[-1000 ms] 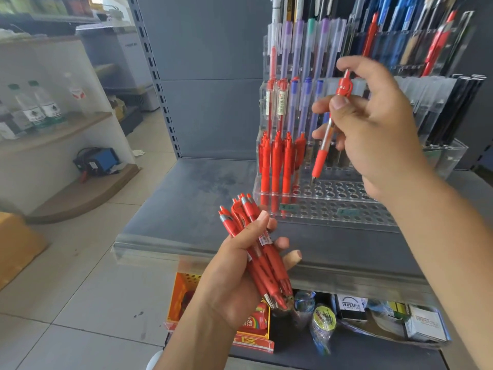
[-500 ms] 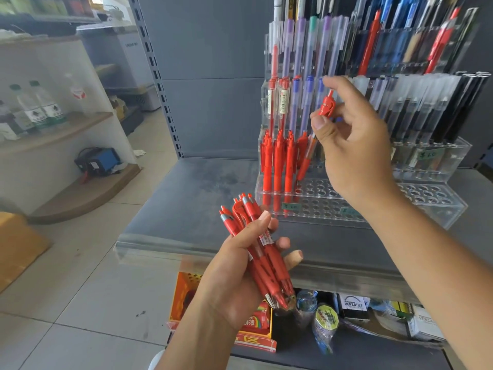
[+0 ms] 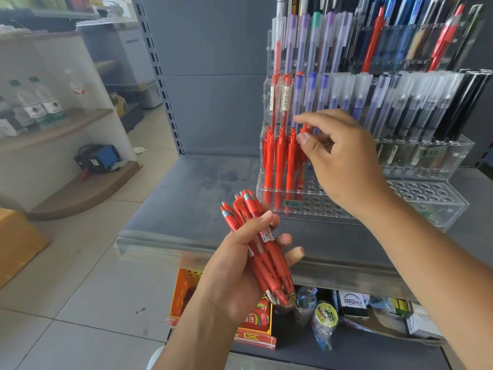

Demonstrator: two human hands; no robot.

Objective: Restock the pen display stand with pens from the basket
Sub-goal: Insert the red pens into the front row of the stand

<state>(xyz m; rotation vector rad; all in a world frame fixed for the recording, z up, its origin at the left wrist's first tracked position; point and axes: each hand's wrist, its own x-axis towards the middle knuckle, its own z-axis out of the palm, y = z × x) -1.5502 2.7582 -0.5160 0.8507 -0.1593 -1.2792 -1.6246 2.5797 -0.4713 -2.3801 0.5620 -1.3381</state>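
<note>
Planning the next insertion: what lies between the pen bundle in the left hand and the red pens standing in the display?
Head view: only the stand's front tier of empty holes with its price tag, then bare grey shelf toward the bundle.

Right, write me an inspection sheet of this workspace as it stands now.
Surface: grey shelf, dull and smudged, carrying the stand.
Job's things: clear display stand, with many front holes unfilled; standing red pens at its left end; one red pen going in beside them; bundle of red pens waiting.
Clutter: tape rolls and a red and yellow box on the lower shelf.
Grippers: right hand pinches the red pen's top; left hand grips the bundle.
Cables: what looks like a dark cord by the blue device.
Surroundings: water bottles on a side shelf; cardboard box on the tiled floor.
</note>
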